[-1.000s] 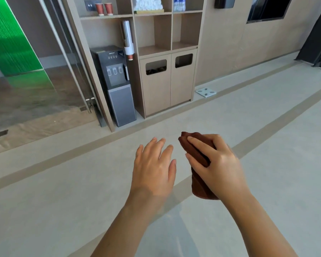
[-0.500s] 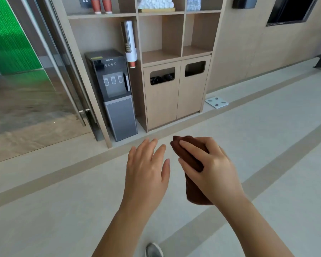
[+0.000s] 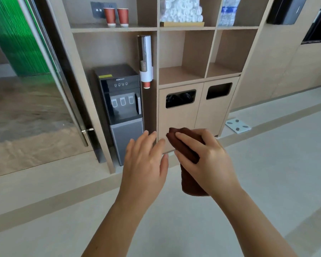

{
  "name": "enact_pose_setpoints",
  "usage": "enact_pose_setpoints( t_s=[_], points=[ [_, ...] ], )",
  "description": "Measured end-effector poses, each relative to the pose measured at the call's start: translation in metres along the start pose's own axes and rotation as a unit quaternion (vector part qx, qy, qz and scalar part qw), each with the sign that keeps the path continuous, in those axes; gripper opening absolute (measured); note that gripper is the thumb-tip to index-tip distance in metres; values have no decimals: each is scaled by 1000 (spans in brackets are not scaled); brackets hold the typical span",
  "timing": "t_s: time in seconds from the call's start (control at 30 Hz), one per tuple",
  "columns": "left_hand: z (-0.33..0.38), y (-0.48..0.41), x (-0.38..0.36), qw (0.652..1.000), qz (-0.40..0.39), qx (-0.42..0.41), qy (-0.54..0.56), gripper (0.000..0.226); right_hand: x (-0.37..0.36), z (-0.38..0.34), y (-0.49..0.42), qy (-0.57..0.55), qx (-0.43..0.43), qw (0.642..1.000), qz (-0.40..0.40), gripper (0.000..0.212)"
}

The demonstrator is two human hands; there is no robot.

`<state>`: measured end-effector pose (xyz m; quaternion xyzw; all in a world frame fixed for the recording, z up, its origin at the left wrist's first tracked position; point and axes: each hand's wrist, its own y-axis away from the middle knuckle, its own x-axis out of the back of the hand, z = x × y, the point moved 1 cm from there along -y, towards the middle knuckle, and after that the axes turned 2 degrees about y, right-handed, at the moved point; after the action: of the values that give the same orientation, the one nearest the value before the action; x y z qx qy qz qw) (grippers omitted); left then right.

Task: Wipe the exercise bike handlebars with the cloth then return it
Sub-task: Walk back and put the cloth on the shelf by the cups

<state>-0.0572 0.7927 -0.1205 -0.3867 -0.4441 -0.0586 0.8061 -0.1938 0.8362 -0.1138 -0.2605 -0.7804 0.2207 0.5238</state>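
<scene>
Facing a pale wooden shelving unit [image 3: 185,75] on a beige floor, with a dark grey water dispenser [image 3: 122,108] in its left bay, a stack of white rolled towels [image 3: 182,12] on an upper shelf and two cabinet doors with dark rectangular slots [image 3: 176,117] below; no exercise bike anywhere in view, so judged to be on the return leg rather than the wiping; holding the rolled dark brown cloth [image 3: 190,184] in the right hand [image 3: 211,164], in mid-air before the cabinet doors, fingers curled round its middle, both ends poking out past the fist; carrying the left hand [image 3: 146,164] just beside it, fingers straight and loosely spread, gripping nothing, apart from the cloth by a sliver; proper resting place among the shelves and slots impossible to tell from here; best to hold the roll firmly enough to stop any unfurling, bring the free left hand under the lower end for support, lift toward the chosen opening, slide the roll in end first, and let go only once settled flat; steer clear of the white wall-mounted cup tube [image 3: 145,58] while reaching.
</scene>
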Motion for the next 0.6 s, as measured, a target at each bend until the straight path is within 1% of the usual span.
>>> enact_pose_setpoints(
  t_s=[0.1,0.33,0.47,0.6],
  points=[
    [-22,-52,-29,1000,26,-8,-14,31,-30,31,-53,-13,10,1000,2,37],
    [-65,-190,-86,997,53,21,-46,30,-90,103,-196,-28,47,998,-7,39],
    [-93,-255,-96,993,80,38,-74,30,-119,114,-279,-52,89,995,-4,40],
    [-132,-305,-98,989,95,69,-92,30,-149,116,-343,-70,110,991,-4,40]
  ],
)
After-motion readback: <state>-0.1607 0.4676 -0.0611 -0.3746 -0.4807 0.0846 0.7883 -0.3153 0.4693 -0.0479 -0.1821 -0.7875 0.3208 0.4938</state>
